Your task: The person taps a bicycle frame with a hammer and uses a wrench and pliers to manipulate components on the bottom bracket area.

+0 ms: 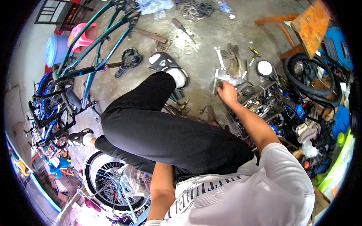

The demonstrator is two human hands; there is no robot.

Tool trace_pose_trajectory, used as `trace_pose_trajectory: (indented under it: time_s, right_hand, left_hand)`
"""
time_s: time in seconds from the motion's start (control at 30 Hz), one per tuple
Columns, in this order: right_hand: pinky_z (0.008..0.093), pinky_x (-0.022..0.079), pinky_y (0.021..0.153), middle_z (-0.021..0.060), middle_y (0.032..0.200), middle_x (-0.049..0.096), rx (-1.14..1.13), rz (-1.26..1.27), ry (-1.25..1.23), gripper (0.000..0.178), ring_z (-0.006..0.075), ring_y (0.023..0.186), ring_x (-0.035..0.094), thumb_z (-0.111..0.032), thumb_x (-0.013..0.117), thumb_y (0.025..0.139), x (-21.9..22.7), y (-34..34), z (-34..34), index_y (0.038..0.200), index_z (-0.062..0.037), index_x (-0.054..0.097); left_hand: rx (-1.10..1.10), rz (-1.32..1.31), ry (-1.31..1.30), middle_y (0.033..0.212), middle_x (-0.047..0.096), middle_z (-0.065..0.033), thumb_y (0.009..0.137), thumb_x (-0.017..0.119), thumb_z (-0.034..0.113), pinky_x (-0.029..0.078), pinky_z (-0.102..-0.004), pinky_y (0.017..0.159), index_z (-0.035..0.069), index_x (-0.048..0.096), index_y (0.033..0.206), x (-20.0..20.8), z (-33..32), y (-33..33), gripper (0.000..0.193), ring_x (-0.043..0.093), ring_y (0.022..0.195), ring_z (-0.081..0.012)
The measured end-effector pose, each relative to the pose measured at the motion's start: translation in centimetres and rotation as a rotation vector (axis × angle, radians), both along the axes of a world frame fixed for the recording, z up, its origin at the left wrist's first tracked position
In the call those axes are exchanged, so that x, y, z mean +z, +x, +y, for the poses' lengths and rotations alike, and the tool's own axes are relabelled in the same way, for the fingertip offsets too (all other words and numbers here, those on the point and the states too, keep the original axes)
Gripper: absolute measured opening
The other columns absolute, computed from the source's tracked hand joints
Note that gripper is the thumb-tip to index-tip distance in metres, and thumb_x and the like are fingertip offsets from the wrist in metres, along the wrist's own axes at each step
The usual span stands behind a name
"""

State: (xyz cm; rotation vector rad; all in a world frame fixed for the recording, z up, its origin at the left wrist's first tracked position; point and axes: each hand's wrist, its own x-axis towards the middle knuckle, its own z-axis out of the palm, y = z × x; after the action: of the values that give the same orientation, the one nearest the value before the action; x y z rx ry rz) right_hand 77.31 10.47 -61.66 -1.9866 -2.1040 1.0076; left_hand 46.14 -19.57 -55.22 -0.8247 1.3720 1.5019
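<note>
Over the tools on the floor to the right, my right hand (pixel 227 93) is closed, its fingers curled down. Something small and dark shows at the fingertips; I cannot make out what it is. Just beyond it lie a silver wrench (pixel 220 58) and a dirty work glove (pixel 234 64). A long metal tool (pixel 215 80) rests beside the fingers. To its right are a hammer with a yellow and black handle (pixel 255 52) and a round tin with a white top (pixel 264 68). My left forearm (pixel 163 188) passes behind my thigh, which hides the left hand.
A teal bicycle frame (pixel 90 49) stands at the left, near a black saddle (pixel 131 61). A spoked wheel (pixel 109 180) is at lower left. Crowded tool trays (pixel 260 100), black tyres (pixel 311 77) and a wooden stool (pixel 311 28) fill the right side.
</note>
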Motion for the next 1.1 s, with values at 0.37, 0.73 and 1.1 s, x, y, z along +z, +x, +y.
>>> trace_pose_trajectory:
  time_s: [0.37,0.73,1.1]
  right_hand:
    - [0.0482,0.058,0.086,0.0168,0.102,0.077,-0.251,-0.197,-0.276,0.038,0.0389,0.100,0.073,-0.031,0.074,0.079,-7.4,-5.9,6.7,0.105,-0.0031,0.070]
    - [0.0330,0.055,0.077,0.0093,0.088,0.073,0.108,0.787,0.265,0.021,0.0167,0.082,0.070,-0.009,0.078,0.090,14.7,-12.8,12.9,0.100,-0.0004,0.063]
    - [0.0296,0.055,0.075,0.0071,0.091,0.073,1.110,1.156,0.160,0.018,0.0131,0.079,0.069,-0.002,0.080,0.085,45.4,-35.1,5.1,0.099,0.0004,0.067]
  left_hand:
    - [0.198,0.070,0.159,0.112,0.073,-0.0155,0.104,0.059,0.019,0.058,-0.0318,0.079,-0.002,0.064,0.121,1.5,1.6,-2.4,0.027,0.072,0.087,-0.0222]
    - [-0.116,0.854,-0.233,0.080,0.065,-0.0010,0.105,0.059,0.020,0.049,-0.0234,0.062,0.001,0.069,0.105,15.1,5.5,-10.5,0.021,0.059,0.066,-0.0080]
    - [-0.254,1.962,-0.225,0.121,0.065,-0.0191,0.095,0.068,0.011,0.047,-0.0437,0.101,0.003,0.060,0.126,34.9,15.4,-10.1,0.034,0.063,0.114,-0.0362]
